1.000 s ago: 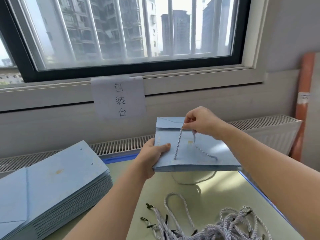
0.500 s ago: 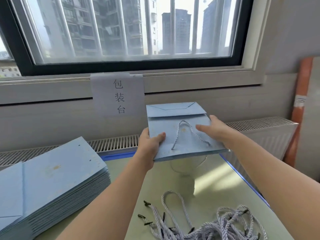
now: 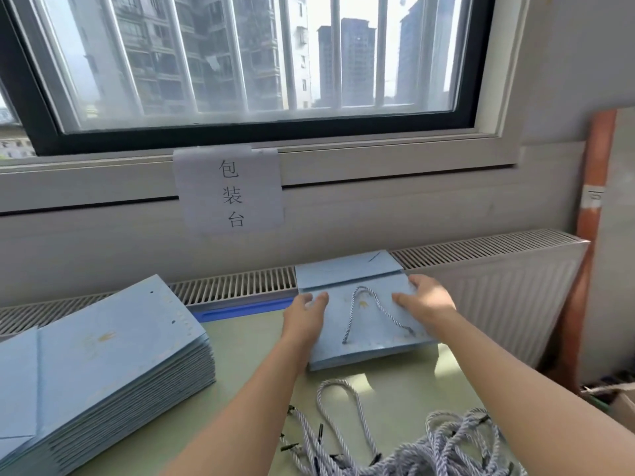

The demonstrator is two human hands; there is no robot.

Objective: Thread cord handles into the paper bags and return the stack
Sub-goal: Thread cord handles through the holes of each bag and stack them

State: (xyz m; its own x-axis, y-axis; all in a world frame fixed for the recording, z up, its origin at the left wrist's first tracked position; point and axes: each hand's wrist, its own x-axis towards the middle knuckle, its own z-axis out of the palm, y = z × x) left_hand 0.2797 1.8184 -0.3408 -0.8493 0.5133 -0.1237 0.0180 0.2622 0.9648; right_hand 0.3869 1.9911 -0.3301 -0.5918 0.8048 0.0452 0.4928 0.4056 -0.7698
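A flat light-blue paper bag lies at the far middle of the green table, seemingly on top of a few more bags. A grey-white cord handle loops across its upper face. My left hand holds the bag's left edge, thumb on top. On the bag's right side my right hand rests flat with its fingers spread. A tall stack of light-blue bags sits at the left. A pile of loose cords with black tips lies near the front edge.
A slatted radiator runs along the wall behind and to the right of the table. A paper sign hangs under the window sill. An orange board leans at the right, with a cardboard box on the floor.
My right hand has let go of the cord it was pulling and moved to the bag's right side. Both hands have lowered the bag from the air down onto the table's far side.
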